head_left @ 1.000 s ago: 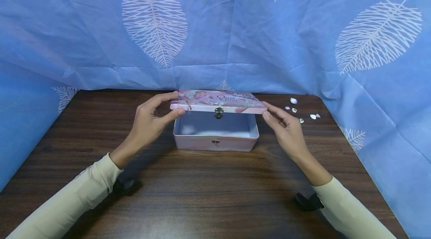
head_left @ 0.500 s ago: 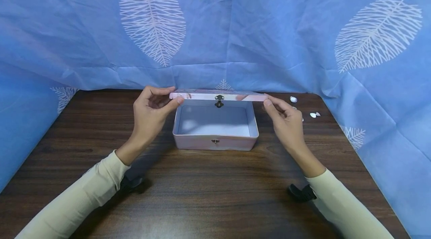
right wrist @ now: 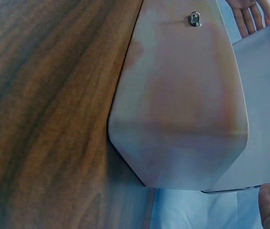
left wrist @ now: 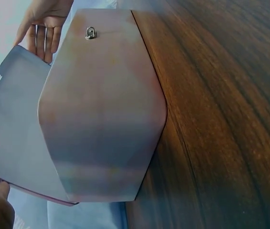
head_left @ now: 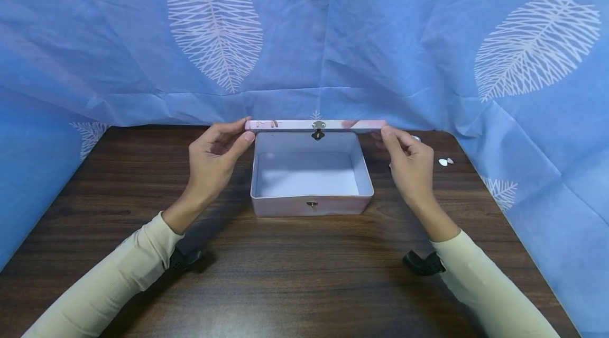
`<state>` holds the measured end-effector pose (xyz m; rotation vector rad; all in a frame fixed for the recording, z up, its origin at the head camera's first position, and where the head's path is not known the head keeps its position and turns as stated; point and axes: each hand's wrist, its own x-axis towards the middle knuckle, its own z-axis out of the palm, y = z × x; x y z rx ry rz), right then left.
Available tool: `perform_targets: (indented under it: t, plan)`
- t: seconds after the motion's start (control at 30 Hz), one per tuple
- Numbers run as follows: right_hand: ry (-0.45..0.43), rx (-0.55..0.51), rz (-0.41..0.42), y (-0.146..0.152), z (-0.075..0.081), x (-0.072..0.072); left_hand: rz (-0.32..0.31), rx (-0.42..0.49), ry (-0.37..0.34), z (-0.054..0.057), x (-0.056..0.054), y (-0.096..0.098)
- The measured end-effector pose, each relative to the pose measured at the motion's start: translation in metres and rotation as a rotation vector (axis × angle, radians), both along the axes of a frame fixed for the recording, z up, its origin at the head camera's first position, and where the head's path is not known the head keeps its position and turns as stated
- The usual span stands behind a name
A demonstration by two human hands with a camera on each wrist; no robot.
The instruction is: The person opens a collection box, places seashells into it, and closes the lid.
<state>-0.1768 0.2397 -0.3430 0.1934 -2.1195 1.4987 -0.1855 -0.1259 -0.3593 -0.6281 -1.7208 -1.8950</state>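
Observation:
A pale pink tin box (head_left: 285,207) stands on the table with its hinged lid (head_left: 295,125) raised. My left hand (head_left: 209,163) pinches the lid's left front corner between thumb and fingers. At the opposite corner, my right hand (head_left: 413,166) holds the lid the same way. A metal clasp (head_left: 317,136) hangs from the lid's front edge, and its catch (head_left: 311,204) sits on the box's front wall. Nothing lies on the box's white inside floor. Both wrist views show the lid's plain grey underside (left wrist: 20,129) tilted up beside the box wall (right wrist: 178,95).
Small white shell-like pieces (head_left: 443,162) lie at the table's back right, partly hidden by my right hand. A blue cloth (head_left: 371,52) with white leaf prints hangs behind and around the dark wooden table (head_left: 304,269).
Both hands have raised the lid's front edge, and its printed top has turned out of view. More of the box's inside shows. The box appears slightly farther right.

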Motion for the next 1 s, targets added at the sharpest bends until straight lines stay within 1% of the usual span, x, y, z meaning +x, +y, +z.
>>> perform_targets:
  t: [0.1, 0.17, 0.3, 0.47, 0.67, 0.8, 0.9, 1.0]
  plan:
    - [-0.003, 0.020, -0.035, 0.001, 0.003, 0.001, -0.064, 0.011, -0.015, -0.002, 0.001, 0.001]
    - [-0.001, 0.037, -0.045, 0.001, 0.005, 0.002, -0.089, -0.002, -0.016, -0.003, 0.001, 0.001]
    - [0.001, 0.059, -0.050, 0.003, 0.007, 0.003, -0.123, -0.052, 0.010, -0.005, 0.000, -0.001]
    - [-0.007, 0.068, -0.067, 0.004, 0.011, 0.002, -0.182, -0.059, 0.044, -0.004, -0.001, -0.002]
    - [0.007, 0.059, -0.085, 0.005, 0.017, -0.002, -0.181, -0.081, 0.031, 0.000, -0.005, -0.001]
    - [0.022, 0.034, -0.068, 0.005, 0.021, -0.009, -0.176, -0.098, 0.017, 0.004, -0.010, 0.000]
    - [0.034, -0.010, -0.043, 0.005, 0.024, -0.016, -0.158, -0.130, -0.016, 0.009, -0.015, 0.001]
    - [0.030, -0.035, -0.023, 0.004, 0.028, -0.024, -0.148, -0.146, -0.062, 0.012, -0.020, 0.001]
